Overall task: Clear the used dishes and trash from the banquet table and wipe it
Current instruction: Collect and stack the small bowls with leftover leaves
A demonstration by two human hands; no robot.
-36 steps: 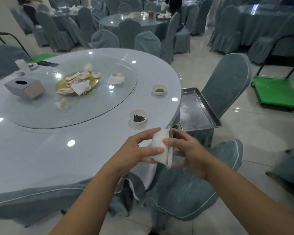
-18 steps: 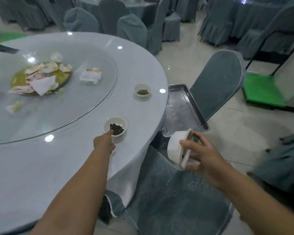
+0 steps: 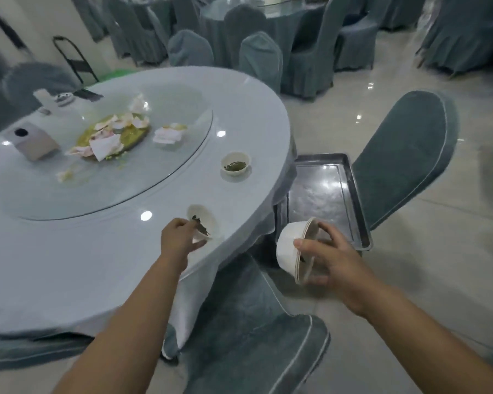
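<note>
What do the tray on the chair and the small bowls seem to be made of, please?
Tray: probably stainless steel, grey and shiny with bright reflections. Bowls, in the right hand, the left hand and on the table: matte white, thin-walled, possibly ceramic or melamine; the look leaves it open.

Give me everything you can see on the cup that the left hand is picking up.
The near cup is a small white cup, like paper or thin plastic, at the round table's near edge. It is tipped, its mouth turned toward the camera, with dark wet tea leaves stuck inside. The left hand grips its near rim and side with curled fingers. Whether its base is clear of the tabletop cannot be told. Nothing else touches it.
</note>
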